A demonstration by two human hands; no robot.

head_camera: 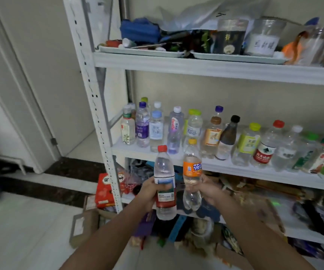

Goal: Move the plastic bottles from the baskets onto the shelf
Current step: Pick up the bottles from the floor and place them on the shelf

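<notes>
Head view: left grip (149, 193) curls round the red-cap bottle (164, 168) at its label, right grip (209, 190) round the orange-label bottle (192, 169) lower down, both upright near the shelf (225, 166); likely light, thin, slick plastic, best held mid-body without squeezing.

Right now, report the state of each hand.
Left hand: closed, holding the clear plastic bottle with red cap and red-banded label.
Right hand: closed, holding the clear plastic bottle with yellow cap and orange label.

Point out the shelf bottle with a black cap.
The dark bottle mid-row on the shelf, right of the brown-capped one; all other caps are coloured or white.
</notes>
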